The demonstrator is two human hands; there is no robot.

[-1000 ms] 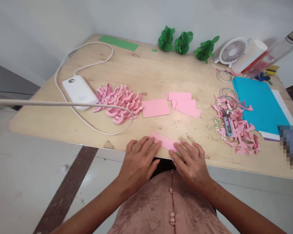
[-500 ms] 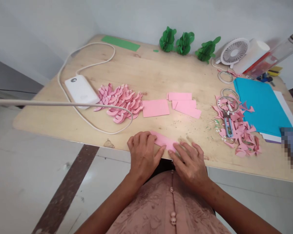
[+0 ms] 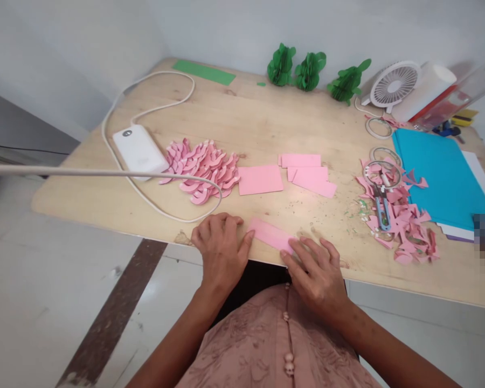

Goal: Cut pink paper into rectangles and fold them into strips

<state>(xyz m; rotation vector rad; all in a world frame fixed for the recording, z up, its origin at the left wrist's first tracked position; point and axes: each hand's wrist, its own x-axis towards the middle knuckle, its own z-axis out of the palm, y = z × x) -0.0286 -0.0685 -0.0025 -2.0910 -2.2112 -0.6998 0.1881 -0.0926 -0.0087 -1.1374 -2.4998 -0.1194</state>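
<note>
A pink paper strip [image 3: 271, 234] lies flat near the table's front edge, slightly slanted. My right hand [image 3: 317, 272] holds its right end, with thumb and index finger on the paper and the other fingers resting spread on the table. At the strip's left end is my left hand [image 3: 221, 250]; its thumb tip is at the corner, and its bent fingers rest on the table with a gap to the thumb. Beyond the hands lie a pink paper rectangle [image 3: 261, 180], several smaller pink pieces [image 3: 307, 173] and a pile of wavy pink paper cutouts [image 3: 208, 170].
A white power bank [image 3: 139, 151] with a looping cable sits left. Blue-handled snips [image 3: 382, 210], tape rolls [image 3: 383, 175] and pink scraps [image 3: 412, 237] are at right, beside blue sheets [image 3: 440, 172]. Green paper shapes [image 3: 281, 64] and a small fan [image 3: 395, 85] stand along the wall.
My left hand has slid left, off most of the strip, uncovering its left part. My right hand stays at the right end. The view has shifted slightly.
</note>
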